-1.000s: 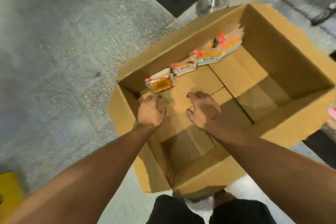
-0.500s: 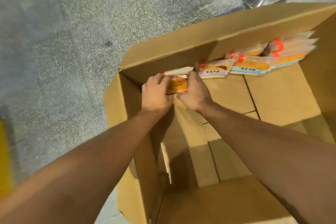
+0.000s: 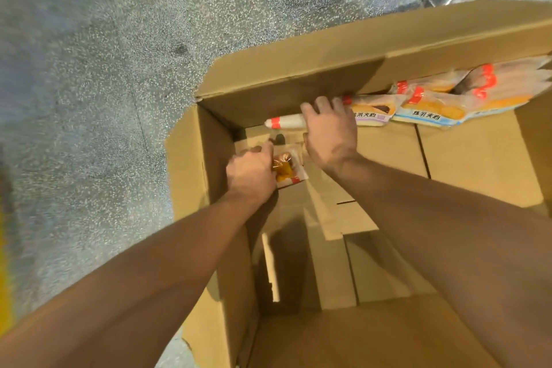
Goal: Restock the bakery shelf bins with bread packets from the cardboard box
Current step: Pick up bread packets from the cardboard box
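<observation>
Two bare hands reach into the open cardboard box [image 3: 298, 75] at frame centre; left hand [image 3: 251, 173] curls its fingers round a small bread packet [image 3: 288, 169] with orange contents, low against the box's left wall; right hand [image 3: 330, 131], just above and to the right, closes over a white packet end with a red band [image 3: 283, 122] along the far wall; further packets [image 3: 430, 109] lie in a row towards the upper right, touching that wall; speckled grey floor [image 3: 104, 69] fills the left of the frame.
</observation>
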Available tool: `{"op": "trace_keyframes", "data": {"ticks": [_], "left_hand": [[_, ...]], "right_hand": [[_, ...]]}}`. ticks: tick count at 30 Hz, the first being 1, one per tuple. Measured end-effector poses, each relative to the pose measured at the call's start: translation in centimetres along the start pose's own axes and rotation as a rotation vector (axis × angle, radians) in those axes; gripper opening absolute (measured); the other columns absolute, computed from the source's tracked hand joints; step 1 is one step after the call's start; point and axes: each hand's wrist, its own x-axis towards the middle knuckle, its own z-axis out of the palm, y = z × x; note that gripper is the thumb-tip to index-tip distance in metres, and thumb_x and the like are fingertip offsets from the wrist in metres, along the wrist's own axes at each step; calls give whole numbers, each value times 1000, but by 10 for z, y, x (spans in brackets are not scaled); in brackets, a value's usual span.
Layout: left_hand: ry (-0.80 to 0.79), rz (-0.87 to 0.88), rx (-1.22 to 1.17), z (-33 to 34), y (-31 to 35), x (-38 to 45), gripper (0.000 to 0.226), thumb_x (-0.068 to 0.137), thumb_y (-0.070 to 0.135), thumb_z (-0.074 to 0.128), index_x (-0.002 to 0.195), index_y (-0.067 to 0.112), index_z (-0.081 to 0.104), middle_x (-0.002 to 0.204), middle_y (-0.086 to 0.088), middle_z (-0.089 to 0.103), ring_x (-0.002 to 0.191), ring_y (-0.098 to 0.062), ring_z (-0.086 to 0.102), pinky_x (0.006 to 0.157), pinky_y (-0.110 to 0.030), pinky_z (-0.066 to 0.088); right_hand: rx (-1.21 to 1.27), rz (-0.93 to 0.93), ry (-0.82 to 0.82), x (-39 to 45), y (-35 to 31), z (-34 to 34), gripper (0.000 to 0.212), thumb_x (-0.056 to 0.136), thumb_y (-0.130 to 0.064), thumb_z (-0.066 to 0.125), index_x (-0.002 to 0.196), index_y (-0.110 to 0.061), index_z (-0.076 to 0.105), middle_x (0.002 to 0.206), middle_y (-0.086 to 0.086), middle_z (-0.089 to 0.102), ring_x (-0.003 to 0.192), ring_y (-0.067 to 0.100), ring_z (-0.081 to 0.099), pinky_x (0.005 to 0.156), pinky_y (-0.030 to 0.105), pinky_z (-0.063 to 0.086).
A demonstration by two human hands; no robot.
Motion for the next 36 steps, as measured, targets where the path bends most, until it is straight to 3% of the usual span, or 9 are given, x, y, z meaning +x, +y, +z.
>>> {"op": "trace_keyframes", "data": {"ticks": [4,9,12,16,20,23,25,36], "left_hand": [[18,-9,-74,3,-3,-14,42,89,37,64,126,28,45,112,-3,62,100,-30,62,79,-39,51],[28,24,-122,-2,-9,-40,42,91,40,61,130,31,46,108,-2,62,94,-28,65,75,-37,52],[6,69,-104,-12,-10,-61,36,91,43,56,124,29,49,105,-1,62,91,-28,65,75,-37,57],[-42,136,-55,-25,1,-99,35,89,46,57,120,32,52,108,1,64,93,-24,67,75,-31,56],[-7,307,-52,-46,30,-150,37,88,47,58,121,32,52,109,0,66,96,-28,67,80,-37,58],[9,427,1,-62,62,-190,38,87,47,61,122,33,56,108,0,66,97,-27,66,81,-35,57],[22,493,10,-70,91,-216,39,85,47,63,121,33,58,105,0,67,95,-26,66,81,-33,56],[140,759,63,-31,307,-377,32,82,43,70,107,29,57,104,-2,68,98,-30,65,76,-33,50]], "right_hand": [[-43,44,-72,-6,-6,4,32,91,-19,56,123,-21,60,128,9,52,129,36,40,96,45,38],[84,86,-36,-47,-7,-4,30,98,-31,49,124,-21,58,124,6,56,112,28,54,72,34,43],[232,226,-38,-93,-4,-17,29,96,-34,49,122,-23,57,110,4,60,102,27,56,69,34,42],[306,418,-66,-164,1,-42,23,95,-32,50,115,-21,56,108,1,61,101,24,57,68,31,38],[331,604,9,-244,8,-81,19,95,-32,47,108,-22,55,105,1,62,100,27,60,64,32,40],[406,757,35,-306,27,-118,26,98,-34,47,118,-20,55,108,7,64,102,31,61,74,38,51],[432,861,74,-347,48,-137,26,99,-33,45,119,-20,56,108,11,66,102,35,63,77,38,50],[428,1181,349,-596,187,-136,21,96,-34,47,106,-20,60,103,3,64,94,32,61,60,33,37]]}}
